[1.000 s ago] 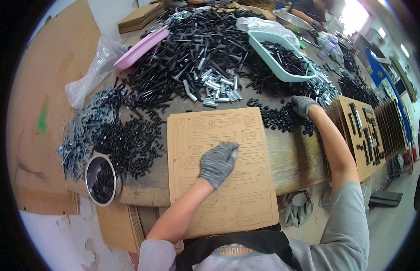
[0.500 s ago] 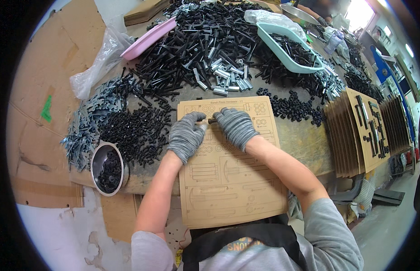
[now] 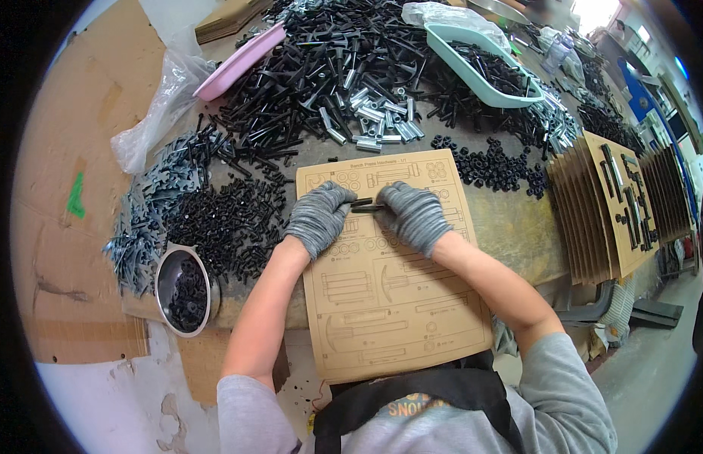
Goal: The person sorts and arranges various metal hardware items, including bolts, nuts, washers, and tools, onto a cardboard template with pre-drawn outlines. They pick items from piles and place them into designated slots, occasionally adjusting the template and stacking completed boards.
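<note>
Right now, your gloved right hand (image 3: 413, 217) has its fingers drawn in, pinching the near ends of two short black bolt-like pieces (image 3: 363, 203). Your gloved left hand (image 3: 321, 218) curls against their other ends (whether it grips them, you can't tell). The pair lies above the printed cardboard sheet (image 3: 397, 303), toward its eleven o'clock. From the sheet's middle, silver sleeves (image 3: 385, 121) sit at twelve, black nuts (image 3: 499, 165) between one and two, and a metal bowl (image 3: 168, 278) at nine.
</note>
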The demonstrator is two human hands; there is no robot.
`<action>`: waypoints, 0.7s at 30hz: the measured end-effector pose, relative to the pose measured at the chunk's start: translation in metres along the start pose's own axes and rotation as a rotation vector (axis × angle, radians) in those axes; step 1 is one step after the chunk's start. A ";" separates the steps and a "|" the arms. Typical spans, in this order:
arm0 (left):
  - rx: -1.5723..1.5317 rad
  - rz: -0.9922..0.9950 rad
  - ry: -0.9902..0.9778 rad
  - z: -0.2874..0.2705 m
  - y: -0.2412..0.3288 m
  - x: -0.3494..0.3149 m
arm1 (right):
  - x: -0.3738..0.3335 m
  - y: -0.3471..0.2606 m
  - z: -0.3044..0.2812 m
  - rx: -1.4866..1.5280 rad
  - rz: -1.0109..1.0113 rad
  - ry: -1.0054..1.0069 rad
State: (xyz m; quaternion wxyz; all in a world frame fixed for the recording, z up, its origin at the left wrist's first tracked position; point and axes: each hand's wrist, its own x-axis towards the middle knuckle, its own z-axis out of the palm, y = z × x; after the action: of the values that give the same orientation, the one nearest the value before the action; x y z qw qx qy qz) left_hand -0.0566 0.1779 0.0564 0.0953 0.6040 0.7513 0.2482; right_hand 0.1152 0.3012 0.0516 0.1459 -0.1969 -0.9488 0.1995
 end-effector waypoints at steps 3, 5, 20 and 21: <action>-0.016 -0.027 -0.036 -0.005 0.000 0.001 | 0.004 -0.006 0.001 0.035 0.058 0.000; -0.010 0.008 -0.042 -0.006 0.006 0.008 | 0.004 0.005 -0.004 0.061 0.112 -0.005; -0.213 -0.135 0.183 0.005 0.008 -0.021 | 0.008 0.200 -0.104 -0.152 0.559 0.608; -0.213 -0.152 0.177 0.006 0.009 -0.024 | 0.007 0.228 -0.116 -0.260 0.680 0.556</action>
State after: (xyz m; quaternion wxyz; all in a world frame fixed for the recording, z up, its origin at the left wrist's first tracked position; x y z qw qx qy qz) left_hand -0.0404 0.1580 0.0522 0.1110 0.5075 0.7698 0.3709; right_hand 0.2227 0.5341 0.0556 0.2955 -0.5598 -0.7722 0.0547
